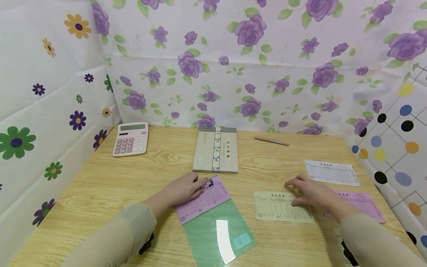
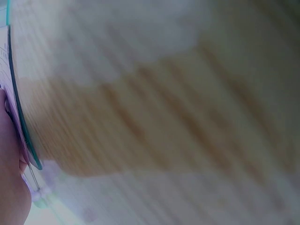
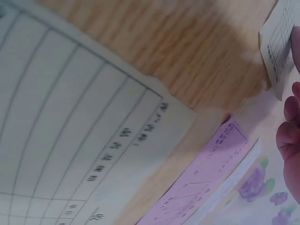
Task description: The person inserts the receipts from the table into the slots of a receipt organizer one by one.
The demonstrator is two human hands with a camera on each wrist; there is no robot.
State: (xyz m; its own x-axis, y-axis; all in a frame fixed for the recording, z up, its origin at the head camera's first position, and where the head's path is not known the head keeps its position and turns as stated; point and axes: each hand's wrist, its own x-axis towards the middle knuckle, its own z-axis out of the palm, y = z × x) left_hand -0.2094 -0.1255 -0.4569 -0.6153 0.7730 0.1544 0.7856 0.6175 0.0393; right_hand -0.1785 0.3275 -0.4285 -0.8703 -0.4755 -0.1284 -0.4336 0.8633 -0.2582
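My left hand [image 1: 185, 191] grips the top end of a green see-through clipboard [image 1: 205, 231], its fingers beside the metal clip [image 1: 209, 183]. A pink printed form [image 1: 203, 200] lies across the upper part of the board, partly covered by that hand. In the left wrist view the hand [image 2: 11, 154] shows only at the left edge, against the board's side. My right hand [image 1: 310, 193] hovers at the upper right of a pale yellow form [image 1: 273, 205], fingers loosely spread. In the right wrist view its fingers [image 3: 288, 136] appear beside that form [image 3: 281, 42].
To the right lie a white form [image 1: 333, 173], a second pink form [image 1: 361, 204] and another pale form [image 3: 56, 117], mostly under my right forearm. Farther back are a ledger pack [image 1: 203, 152], a pen [image 1: 271, 141] and a pink calculator [image 1: 131, 139]. Patterned curtains border the table.
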